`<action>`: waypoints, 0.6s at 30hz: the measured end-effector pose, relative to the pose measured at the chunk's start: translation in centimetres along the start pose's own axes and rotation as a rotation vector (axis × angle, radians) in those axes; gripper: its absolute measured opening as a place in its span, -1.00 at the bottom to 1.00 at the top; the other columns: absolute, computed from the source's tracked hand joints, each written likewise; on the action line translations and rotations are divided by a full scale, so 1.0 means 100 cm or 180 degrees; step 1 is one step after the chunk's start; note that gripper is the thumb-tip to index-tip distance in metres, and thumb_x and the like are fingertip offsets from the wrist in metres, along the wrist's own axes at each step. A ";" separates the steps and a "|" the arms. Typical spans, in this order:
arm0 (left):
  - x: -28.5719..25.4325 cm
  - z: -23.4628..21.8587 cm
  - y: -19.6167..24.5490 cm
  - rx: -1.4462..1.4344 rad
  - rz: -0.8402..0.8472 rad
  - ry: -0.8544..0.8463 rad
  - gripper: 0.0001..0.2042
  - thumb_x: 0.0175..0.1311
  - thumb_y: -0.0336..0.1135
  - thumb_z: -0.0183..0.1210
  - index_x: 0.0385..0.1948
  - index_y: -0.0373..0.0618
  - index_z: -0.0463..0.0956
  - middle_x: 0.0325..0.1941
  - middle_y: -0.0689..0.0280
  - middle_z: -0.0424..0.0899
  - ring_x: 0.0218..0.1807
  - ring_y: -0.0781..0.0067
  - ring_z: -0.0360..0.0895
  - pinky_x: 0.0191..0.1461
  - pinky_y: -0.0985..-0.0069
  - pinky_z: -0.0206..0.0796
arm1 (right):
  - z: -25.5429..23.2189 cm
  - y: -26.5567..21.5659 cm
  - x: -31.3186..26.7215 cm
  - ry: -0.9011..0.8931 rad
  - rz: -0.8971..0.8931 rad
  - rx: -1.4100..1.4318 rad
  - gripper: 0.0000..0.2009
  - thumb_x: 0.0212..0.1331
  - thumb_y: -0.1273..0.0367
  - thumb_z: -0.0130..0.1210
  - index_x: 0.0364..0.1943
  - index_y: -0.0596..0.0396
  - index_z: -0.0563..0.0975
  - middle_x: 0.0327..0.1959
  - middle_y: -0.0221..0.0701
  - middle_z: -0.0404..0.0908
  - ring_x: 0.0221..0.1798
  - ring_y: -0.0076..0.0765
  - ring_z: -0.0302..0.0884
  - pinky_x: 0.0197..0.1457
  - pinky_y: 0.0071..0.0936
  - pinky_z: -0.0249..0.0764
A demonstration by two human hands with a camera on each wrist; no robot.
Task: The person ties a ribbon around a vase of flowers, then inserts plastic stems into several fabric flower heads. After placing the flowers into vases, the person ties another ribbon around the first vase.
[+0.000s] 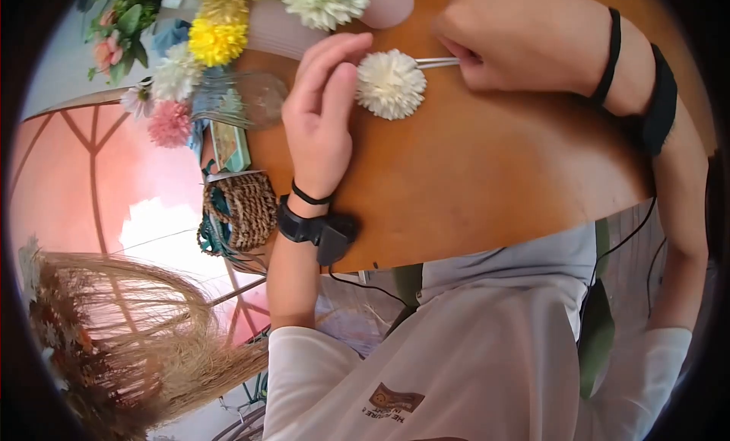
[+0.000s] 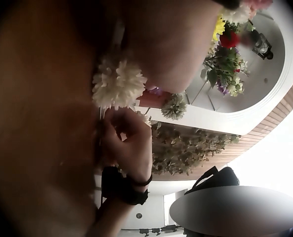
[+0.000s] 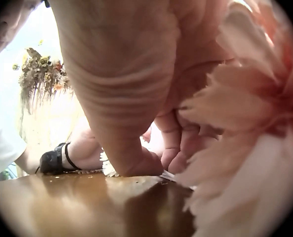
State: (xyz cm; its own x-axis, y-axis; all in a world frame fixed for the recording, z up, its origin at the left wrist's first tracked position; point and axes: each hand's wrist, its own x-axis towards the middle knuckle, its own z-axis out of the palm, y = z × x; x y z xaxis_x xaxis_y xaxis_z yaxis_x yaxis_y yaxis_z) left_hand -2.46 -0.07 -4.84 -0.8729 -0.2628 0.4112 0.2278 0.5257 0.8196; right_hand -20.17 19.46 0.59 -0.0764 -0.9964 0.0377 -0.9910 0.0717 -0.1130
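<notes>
A cream pompom flower (image 1: 391,84) lies on the brown table, its thin pale stem (image 1: 437,62) pointing to the right hand. My right hand (image 1: 525,42) pinches that stem between thumb and curled fingers a short way from the bloom. Beside the bloom, on its other side, my left hand (image 1: 323,114) rests with fingers extended, close to the petals; whether it touches them I cannot tell. In the left wrist view the bloom (image 2: 117,84) hangs between the two hands. Large pink petals (image 3: 255,108) fill the near side of the right wrist view.
Yellow (image 1: 218,41), white and pink (image 1: 169,124) flowers stand along the table's far left, near a clear round container (image 1: 261,100). A woven basket (image 1: 242,211) and a small green box (image 1: 230,147) sit by the left edge. A pale green flower (image 1: 327,1) is at the top.
</notes>
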 end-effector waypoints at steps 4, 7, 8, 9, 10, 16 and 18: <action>0.005 -0.010 0.014 0.1005 0.0555 -0.0478 -0.63 0.11 -0.40 0.41 0.00 -0.18 0.64 0.09 0.20 0.51 0.16 0.23 0.48 0.27 0.36 0.32 | 0.022 -0.002 0.003 0.0938 -0.0031 0.0186 -0.90 -0.08 0.42 0.15 -0.54 0.09 0.46 -0.59 -0.15 0.56 -0.44 0.11 0.55 -0.33 -0.05 0.46; 0.006 -0.007 0.024 0.1232 0.0529 -0.0871 -0.60 0.04 -0.37 0.47 -0.02 -0.10 0.67 0.05 0.21 0.51 0.15 0.17 0.45 0.24 0.34 0.33 | 0.034 0.008 0.006 0.1151 -0.0191 0.0239 -0.90 -0.04 0.41 0.16 -0.47 0.10 0.49 -0.62 -0.15 0.54 -0.48 0.08 0.55 -0.35 -0.06 0.46; 0.004 -0.008 0.022 0.1256 0.0427 -0.1039 -0.62 0.08 -0.44 0.42 0.01 -0.14 0.66 0.11 0.23 0.52 0.17 0.30 0.48 0.27 0.39 0.32 | 0.035 0.007 0.007 0.1163 -0.0196 0.0287 -0.90 -0.03 0.41 0.15 -0.44 0.10 0.50 -0.63 -0.17 0.54 -0.51 0.07 0.54 -0.39 -0.05 0.45; 0.001 -0.008 0.018 0.1150 0.0323 -0.1026 -0.63 0.09 -0.46 0.41 0.00 -0.15 0.66 0.11 0.22 0.52 0.17 0.30 0.49 0.25 0.40 0.33 | 0.034 0.005 0.007 0.1116 -0.0211 0.0338 -0.90 -0.02 0.40 0.15 -0.44 0.10 0.50 -0.63 -0.18 0.54 -0.51 0.07 0.54 -0.39 -0.06 0.45; 0.000 -0.006 0.015 0.1055 0.0257 -0.1010 -0.64 0.10 -0.48 0.40 -0.01 -0.15 0.66 0.11 0.22 0.52 0.17 0.30 0.50 0.24 0.42 0.35 | 0.030 0.004 0.006 0.1094 -0.0223 0.0359 -0.90 -0.02 0.40 0.15 -0.45 0.10 0.50 -0.64 -0.19 0.54 -0.51 0.06 0.54 -0.40 -0.06 0.44; 0.001 -0.004 0.011 0.0506 0.0121 -0.0537 -0.59 0.19 -0.61 0.33 0.12 -0.28 0.55 0.20 0.23 0.47 0.23 0.39 0.47 0.31 0.44 0.35 | 0.023 0.007 0.009 0.1105 -0.0330 0.0584 -0.91 -0.03 0.41 0.14 -0.46 0.10 0.49 -0.63 -0.24 0.54 -0.53 0.02 0.54 -0.42 -0.11 0.45; 0.001 -0.001 0.009 -0.0019 0.0063 -0.0266 -0.59 0.20 -0.64 0.31 0.12 -0.30 0.54 0.20 0.22 0.47 0.25 0.40 0.46 0.34 0.44 0.32 | 0.024 0.006 0.010 0.1141 -0.0325 0.0596 -0.91 -0.03 0.42 0.14 -0.46 0.10 0.49 -0.62 -0.24 0.55 -0.51 0.01 0.55 -0.41 -0.11 0.45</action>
State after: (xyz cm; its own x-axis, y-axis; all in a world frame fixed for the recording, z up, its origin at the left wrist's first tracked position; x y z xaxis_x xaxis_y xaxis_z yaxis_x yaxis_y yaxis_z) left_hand -2.34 0.27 -4.01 -0.9010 -0.1838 0.3929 0.2478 0.5253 0.8140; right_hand -20.57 18.43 -1.78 -0.0449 -0.9164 0.3976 -0.9609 -0.0692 -0.2681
